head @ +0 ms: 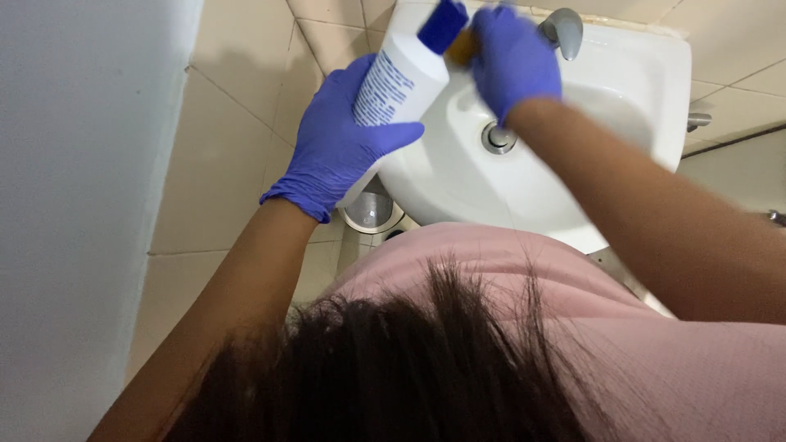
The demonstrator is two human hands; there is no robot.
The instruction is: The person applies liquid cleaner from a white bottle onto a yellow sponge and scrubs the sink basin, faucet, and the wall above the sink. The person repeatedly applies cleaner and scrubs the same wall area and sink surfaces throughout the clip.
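Both my hands wear blue gloves over a white wash basin (458, 180). My left hand (340, 143) grips a white plastic bottle (401, 82) with a blue cap, tilted with the cap toward the far side. My right hand (512, 57) is closed on a small yellow-orange thing (461, 47), likely a sponge, right at the bottle's cap. Motion blur hides how the two touch. The basin's metal drain (498, 137) shows below my right wrist.
A grey tap (563, 31) stands at the basin's far rim. Cream tiles cover the floor and wall around it. A white wall runs down the left side. A round floor drain (370, 211) lies under the basin's left edge.
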